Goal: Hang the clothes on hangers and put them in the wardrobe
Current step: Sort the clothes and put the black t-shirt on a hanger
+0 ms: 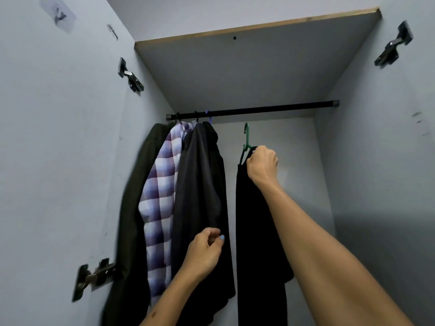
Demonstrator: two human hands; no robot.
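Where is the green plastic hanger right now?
Head view, right of centre: green plastic hanger sits just below the black rail, gripped by the right hand.

Walls: pale grey panels (376, 161), scuffed on the right.
Ceiling: grey board (247, 71) with a raw wood front edge.
Fittings: metal door hinges (130, 75) on both sides; a clear stick-on hook (57, 15) upper left.
Light: dim, cool.

metal door hinges (130, 75), adhesive wall hook (58, 14)
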